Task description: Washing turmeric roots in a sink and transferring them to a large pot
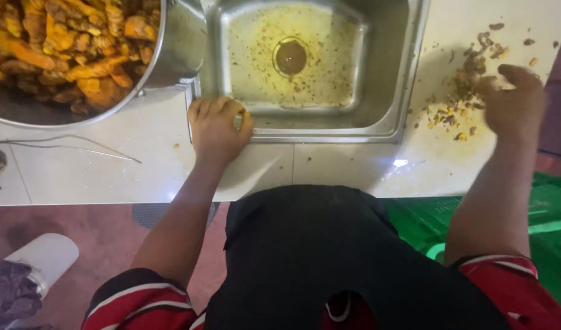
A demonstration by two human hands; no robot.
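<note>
- Left hand rests on the near rim of the steel sink, fingers curled over the edge; its grip is closed on the rim itself, holding no loose thing.
- Right hand hovers over a scatter of brown-yellow peel scraps on the pale surface, right of the sink. Motion blur hides the fingers; whether that grip is apart or together cannot be told.
- Judgement: gathering scraps goes best with the hand's edge low on the surface, drawing them into one heap, the left hand bracing.
- Sink basin holds yellowish film and specks around a dark drain.
- Large steel bowl of orange-yellow roots sits left, overlapping the sink corner.
- No packages, labels or signs show. A white cup-like container lies on the reddish floor; green matting lies at right.
</note>
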